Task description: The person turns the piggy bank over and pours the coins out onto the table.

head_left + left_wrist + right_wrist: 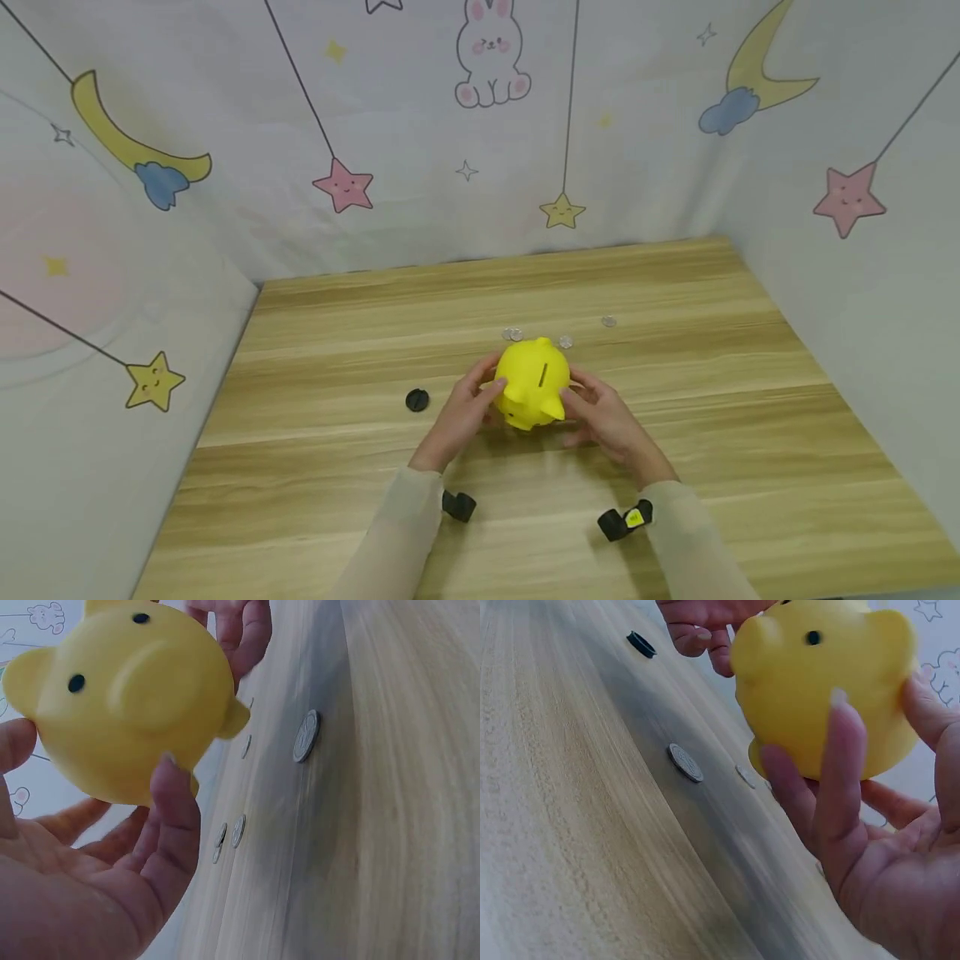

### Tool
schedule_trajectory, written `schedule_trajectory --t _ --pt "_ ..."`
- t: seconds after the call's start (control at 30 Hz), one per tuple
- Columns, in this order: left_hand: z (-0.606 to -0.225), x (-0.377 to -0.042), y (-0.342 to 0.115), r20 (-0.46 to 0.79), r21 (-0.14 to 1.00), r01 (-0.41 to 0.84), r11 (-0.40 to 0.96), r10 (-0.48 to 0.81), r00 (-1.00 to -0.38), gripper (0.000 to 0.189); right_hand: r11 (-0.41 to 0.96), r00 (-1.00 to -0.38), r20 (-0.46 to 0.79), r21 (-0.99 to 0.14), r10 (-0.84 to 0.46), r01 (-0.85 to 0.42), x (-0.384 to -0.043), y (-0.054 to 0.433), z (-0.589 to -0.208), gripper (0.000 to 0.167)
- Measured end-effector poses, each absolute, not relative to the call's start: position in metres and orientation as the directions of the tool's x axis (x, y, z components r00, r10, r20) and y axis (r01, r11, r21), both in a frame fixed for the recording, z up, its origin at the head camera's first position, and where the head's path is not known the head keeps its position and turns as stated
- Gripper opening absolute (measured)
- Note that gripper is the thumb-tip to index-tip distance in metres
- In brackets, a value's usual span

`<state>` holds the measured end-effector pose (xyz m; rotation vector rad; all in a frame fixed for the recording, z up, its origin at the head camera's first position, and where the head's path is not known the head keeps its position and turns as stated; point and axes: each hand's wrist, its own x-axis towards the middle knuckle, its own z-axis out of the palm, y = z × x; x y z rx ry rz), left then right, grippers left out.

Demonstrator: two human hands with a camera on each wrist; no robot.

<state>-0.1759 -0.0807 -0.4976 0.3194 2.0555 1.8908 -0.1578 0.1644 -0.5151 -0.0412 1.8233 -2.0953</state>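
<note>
A yellow piggy bank (pixel 525 371) with a coin slot on top is lifted above the wooden table, its snout toward me. My left hand (pixel 463 417) grips one side of it, thumb high near an ear. On the other side my right hand (pixel 611 423) holds it, fingers curled beneath, as the right wrist view shows. Under the bank lies a coin (pixel 306 736), hidden from the head view. Behind it are a pair of coins (pixel 512 334), another coin (pixel 566 342) and one farther right (pixel 609 321). A black round plug (pixel 417 400) lies left of my left hand.
The wood-grain table (pixel 750 467) meets a white printed curtain (pixel 420 225) at the back, with similar walls at both sides. Black wrist cameras (pixel 459 505) hang from both sleeves, close to the tabletop.
</note>
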Motion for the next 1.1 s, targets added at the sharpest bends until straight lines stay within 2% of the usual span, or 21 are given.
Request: schedule_trajectory --t 0.1,0.17,0.23,0.3,0.37,0.53,0.67,0.9,1.1 --pt "-0.499 -0.176 -0.079 -0.181 0.982 -0.143 0.123 0.396 -0.900 0.048 0.036 -0.938 -0.258 -0.966 -0.230 0.257 -0.159 0.160 -0.507 0.059" --pt "-0.500 -0.174 -0.077 -0.288 0.957 -0.240 0.165 0.412 -0.864 0.058 0.128 -0.924 -0.329 -0.943 -0.193 0.309 -0.160 0.157 -0.501 0.068" --pt "-0.501 -0.172 -0.075 -0.381 0.922 -0.312 0.228 0.400 -0.834 0.072 0.231 -0.897 -0.407 -0.902 -0.173 0.364 -0.160 0.154 -0.495 0.080" --pt "-0.500 -0.170 -0.072 -0.451 0.888 -0.365 0.282 0.370 -0.812 0.082 0.300 -0.858 -0.484 -0.855 -0.172 0.422 -0.161 0.152 -0.492 0.084" --pt "-0.499 -0.169 -0.069 -0.484 0.864 -0.383 0.325 0.333 -0.809 0.085 0.335 -0.822 -0.537 -0.822 -0.189 0.460 -0.161 0.153 -0.491 0.085" --pt "-0.498 -0.169 -0.065 -0.481 0.852 -0.361 0.379 0.294 -0.826 0.086 0.293 -0.794 -0.554 -0.825 -0.250 0.483 -0.162 0.157 -0.495 0.084" --pt "-0.500 -0.171 -0.066 -0.422 0.881 -0.315 0.352 0.287 -0.860 0.081 0.251 -0.827 -0.521 -0.847 -0.212 0.469 -0.162 0.156 -0.497 0.086" --pt "-0.503 -0.174 -0.069 -0.296 0.939 -0.219 0.263 0.302 -0.906 0.057 0.220 -0.901 -0.392 -0.910 -0.184 0.351 -0.161 0.153 -0.492 0.084" --pt "-0.504 -0.176 -0.070 -0.235 0.965 -0.177 0.192 0.342 -0.910 0.059 0.162 -0.923 -0.342 -0.935 -0.178 0.316 -0.159 0.153 -0.492 0.079"
